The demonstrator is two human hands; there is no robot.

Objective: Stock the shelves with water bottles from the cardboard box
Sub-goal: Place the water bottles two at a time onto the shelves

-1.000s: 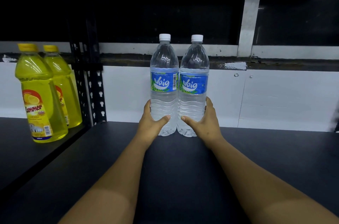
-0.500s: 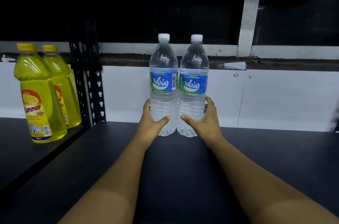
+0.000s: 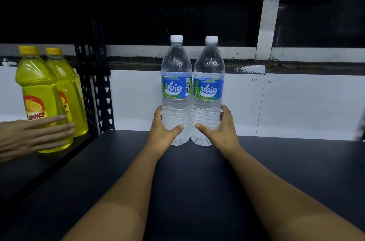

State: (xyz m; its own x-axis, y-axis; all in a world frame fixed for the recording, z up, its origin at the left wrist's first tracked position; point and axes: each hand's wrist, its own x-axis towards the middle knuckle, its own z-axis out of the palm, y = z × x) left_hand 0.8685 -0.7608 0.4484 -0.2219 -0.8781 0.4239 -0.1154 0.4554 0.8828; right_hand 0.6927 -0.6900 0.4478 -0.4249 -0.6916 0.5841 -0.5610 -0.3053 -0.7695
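Observation:
Two clear water bottles with blue labels and white caps stand upright side by side at the back of the black shelf [image 3: 197,171]. My left hand [image 3: 164,134] grips the lower part of the left bottle [image 3: 175,90]. My right hand [image 3: 219,132] grips the lower part of the right bottle [image 3: 209,92]. The bottles touch each other. No cardboard box is in view.
Two yellow drink bottles [image 3: 39,90] stand on the neighbouring shelf at the left, past a black perforated upright [image 3: 100,98]. Another person's hand [image 3: 35,136] reaches in front of them from the left edge. A white wall panel [image 3: 296,102] runs behind the shelf.
Another person's hand has come in from the left, in front of the yellow bottles. My hands and the two water bottles have hardly moved.

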